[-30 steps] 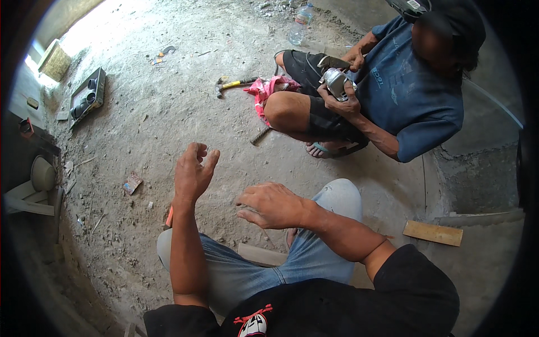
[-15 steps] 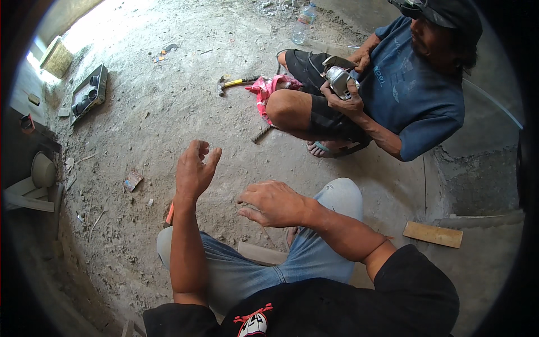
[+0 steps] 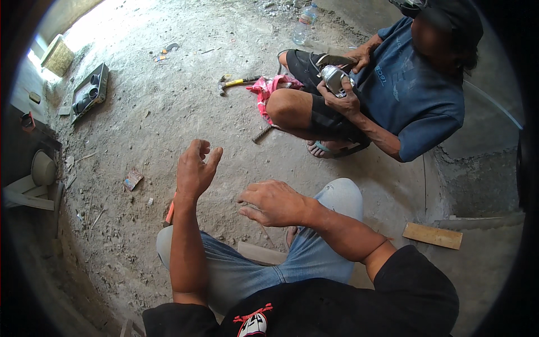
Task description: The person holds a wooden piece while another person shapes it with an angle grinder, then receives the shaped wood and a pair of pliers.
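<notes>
My left hand is raised above the dusty floor, its fingers loosely bent and apart with nothing in them. My right hand hovers by my jeans-clad right knee, fingers slightly curled and apart, also empty. An orange-handled tool lies partly hidden beside my left forearm. A wooden offcut shows between my legs. Opposite me, a co-worker sits holding a silver power tool in both hands.
A yellow-handled hammer lies beside a pink cloth. Around are a water bottle, bucket, tray with black fittings, short metal bar, wood strip, and scraps along the left wall.
My left hand has risen slightly over the last second. The co-worker's head and hands with the silver tool have shifted a little.
</notes>
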### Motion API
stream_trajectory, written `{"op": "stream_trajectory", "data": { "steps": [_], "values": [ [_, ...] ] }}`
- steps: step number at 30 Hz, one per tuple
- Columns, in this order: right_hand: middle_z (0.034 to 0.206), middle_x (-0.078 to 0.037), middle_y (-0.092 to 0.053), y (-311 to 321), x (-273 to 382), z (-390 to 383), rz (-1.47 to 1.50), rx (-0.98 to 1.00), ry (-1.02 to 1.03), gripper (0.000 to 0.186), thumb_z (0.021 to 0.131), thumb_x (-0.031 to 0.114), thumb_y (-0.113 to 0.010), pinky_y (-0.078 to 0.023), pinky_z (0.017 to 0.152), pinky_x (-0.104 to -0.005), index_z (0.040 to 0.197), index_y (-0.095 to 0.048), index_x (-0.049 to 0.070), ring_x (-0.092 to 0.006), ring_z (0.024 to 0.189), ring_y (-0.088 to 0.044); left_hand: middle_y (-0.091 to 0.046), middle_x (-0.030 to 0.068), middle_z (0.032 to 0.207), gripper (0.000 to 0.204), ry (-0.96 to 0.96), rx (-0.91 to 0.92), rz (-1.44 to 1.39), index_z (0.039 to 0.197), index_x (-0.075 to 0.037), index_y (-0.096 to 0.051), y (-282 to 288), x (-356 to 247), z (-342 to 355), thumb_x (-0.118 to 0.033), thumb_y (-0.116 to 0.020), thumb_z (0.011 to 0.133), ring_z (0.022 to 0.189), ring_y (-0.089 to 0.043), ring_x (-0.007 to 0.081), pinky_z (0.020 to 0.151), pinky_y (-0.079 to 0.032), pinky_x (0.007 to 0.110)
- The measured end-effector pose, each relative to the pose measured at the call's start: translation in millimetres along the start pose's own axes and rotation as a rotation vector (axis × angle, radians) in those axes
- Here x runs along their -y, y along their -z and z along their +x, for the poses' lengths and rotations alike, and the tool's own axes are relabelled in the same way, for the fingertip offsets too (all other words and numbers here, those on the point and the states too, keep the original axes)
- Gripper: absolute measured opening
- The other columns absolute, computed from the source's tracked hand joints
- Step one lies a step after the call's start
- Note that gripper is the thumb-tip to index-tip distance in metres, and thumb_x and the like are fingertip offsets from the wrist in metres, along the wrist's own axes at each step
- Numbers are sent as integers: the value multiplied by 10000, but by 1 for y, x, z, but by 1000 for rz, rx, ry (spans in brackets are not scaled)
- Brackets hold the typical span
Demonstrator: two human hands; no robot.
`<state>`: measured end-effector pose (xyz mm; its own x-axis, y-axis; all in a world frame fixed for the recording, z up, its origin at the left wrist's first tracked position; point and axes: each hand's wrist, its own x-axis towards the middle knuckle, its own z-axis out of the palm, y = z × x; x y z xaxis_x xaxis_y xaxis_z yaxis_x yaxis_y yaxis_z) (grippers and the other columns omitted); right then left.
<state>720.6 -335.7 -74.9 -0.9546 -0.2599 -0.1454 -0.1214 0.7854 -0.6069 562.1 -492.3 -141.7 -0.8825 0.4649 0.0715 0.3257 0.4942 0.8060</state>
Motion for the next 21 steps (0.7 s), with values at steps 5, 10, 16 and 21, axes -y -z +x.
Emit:
{"op": "stream_trajectory", "data": {
  "steps": [5, 10, 16, 21],
  "values": [
    [947, -195, -678, 0, -1, 0, 8, 4, -8, 274, 936, 298, -668, -546, 842, -498, 997, -689, 31, -404, 920, -688, -724, 198, 956, 412, 7, 4, 7, 1052, 23, -646, -1, 0, 1, -343, -759, 898, 851, -705, 328, 758, -560, 423],
    [937, -192, -676, 0, 0, 0, 8, 0, -16, 275, 940, 300, -663, -546, 838, -501, 995, -689, 32, -404, 916, -688, -724, 197, 957, 411, 23, 7, -4, 1056, 22, -649, 0, -3, 2, -343, -757, 898, 849, -705, 322, 763, -558, 421],
    [932, -190, -673, -2, -3, 1, 4, -17, 6, 273, 936, 300, -663, -546, 832, -501, 987, -692, 33, -402, 908, -687, -724, 205, 971, 415, 32, 10, -5, 1062, 28, -650, 1, -3, 3, -339, -756, 899, 863, -707, 320, 771, -558, 418],
    [952, -159, -673, 1, -2, 2, -25, 37, -25, 300, 930, 295, -682, -523, 851, -471, 1095, -691, 45, -372, 935, -673, -724, 206, 978, 424, 36, 18, -17, 1073, 33, -646, 2, -4, 4, -339, -755, 902, 867, -706, 321, 763, -560, 414]
  ]
}}
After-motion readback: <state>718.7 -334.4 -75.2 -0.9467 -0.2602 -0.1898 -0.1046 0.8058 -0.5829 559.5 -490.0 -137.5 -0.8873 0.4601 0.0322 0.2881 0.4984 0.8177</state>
